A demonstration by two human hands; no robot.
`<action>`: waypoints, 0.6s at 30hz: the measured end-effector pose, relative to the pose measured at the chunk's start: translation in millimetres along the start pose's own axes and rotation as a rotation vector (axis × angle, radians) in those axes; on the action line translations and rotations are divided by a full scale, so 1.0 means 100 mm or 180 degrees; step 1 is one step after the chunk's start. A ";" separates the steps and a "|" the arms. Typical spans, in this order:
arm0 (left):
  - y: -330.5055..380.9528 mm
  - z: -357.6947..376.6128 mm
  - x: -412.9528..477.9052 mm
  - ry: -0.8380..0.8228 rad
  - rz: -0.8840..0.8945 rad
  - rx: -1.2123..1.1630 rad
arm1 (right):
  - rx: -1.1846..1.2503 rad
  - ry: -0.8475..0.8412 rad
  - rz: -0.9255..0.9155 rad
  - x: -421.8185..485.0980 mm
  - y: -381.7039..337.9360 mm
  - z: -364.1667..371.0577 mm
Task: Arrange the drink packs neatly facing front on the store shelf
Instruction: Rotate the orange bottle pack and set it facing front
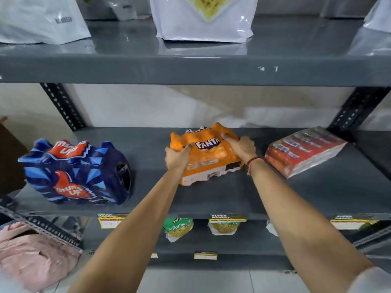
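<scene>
Grey shelf (211, 199) at chest height. My left hand (176, 158) and right hand (243, 148) both clamped on orange pack (208, 157), mid-shelf, label toward me. Blue pack (78, 172) at left, red pack (304, 151) at right, both askew.

A grey metal shelf (211, 199) on black perforated uprights (63, 106) stands against a pale wall (148, 106), above a light tiled floor (190, 280).

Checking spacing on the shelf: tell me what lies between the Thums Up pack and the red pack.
In the head view, the Fanta pack, gripped by the left hand and right hand.
</scene>
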State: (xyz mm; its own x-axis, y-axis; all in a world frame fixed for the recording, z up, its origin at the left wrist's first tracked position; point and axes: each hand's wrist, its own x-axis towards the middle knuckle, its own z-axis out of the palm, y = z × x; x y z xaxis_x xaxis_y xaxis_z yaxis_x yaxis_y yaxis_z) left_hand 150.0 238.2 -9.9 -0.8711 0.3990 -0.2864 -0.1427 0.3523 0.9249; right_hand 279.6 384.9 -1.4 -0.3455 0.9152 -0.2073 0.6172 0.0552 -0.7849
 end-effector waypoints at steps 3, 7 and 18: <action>0.01 -0.02 0.10 -0.0023 0.0202 0.0034 | 0.0061 0.0216 -0.0095 0.04 0.02 0.04; 0.01 -0.03 0.08 -0.0042 0.0673 -0.0002 | 0.0404 0.0354 -0.0232 -0.02 0.08 0.05; -0.55 -0.23 -0.19 -0.0199 0.2367 0.0557 | 0.1164 -0.0174 -0.1241 -0.52 0.81 -0.05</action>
State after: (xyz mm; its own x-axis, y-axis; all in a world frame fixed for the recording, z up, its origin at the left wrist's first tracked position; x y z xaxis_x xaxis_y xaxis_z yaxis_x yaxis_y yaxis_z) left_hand 163.6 192.0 -50.1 -0.6798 0.6288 0.3774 0.5516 0.0993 0.8282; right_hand 351.2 343.8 -51.4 -0.5422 0.8319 0.1177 0.1527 0.2353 -0.9599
